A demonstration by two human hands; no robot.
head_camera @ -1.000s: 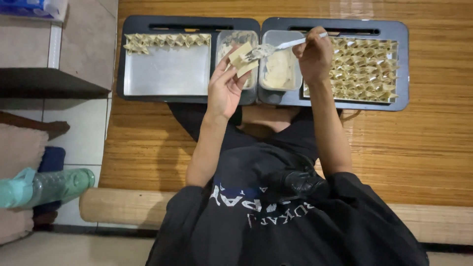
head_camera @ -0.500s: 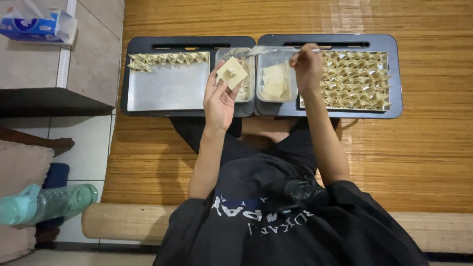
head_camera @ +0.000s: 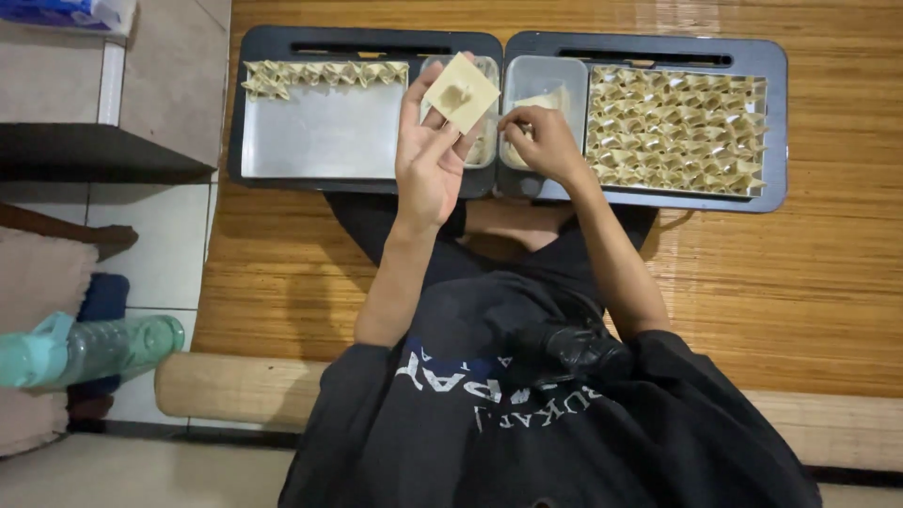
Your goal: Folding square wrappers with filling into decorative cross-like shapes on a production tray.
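Nearest the camera a teal water bottle (head_camera: 89, 348) lies on the floor at the near left, well apart from the work. Further out, the left hand (head_camera: 428, 155) is raised palm-up over the gap between the trays, its fingers spread open and flat, with a square dumpling wrapper (head_camera: 460, 92) resting on the fingertips; a small dab of filling sits at the wrapper's middle, which half a second ago was bare. The right hand (head_camera: 546, 141) has dropped from the far edge of the trays, where it held a spoon, down to the clear container (head_camera: 546, 89) of wrappers just right of the left hand; its fingers are curled loosely over the container's near rim, and I cannot tell whether they grip anything. The left tray (head_camera: 320, 141) holds one far row of folded dumplings (head_camera: 324, 75). The right tray (head_camera: 677, 193) is almost filled with folded ones
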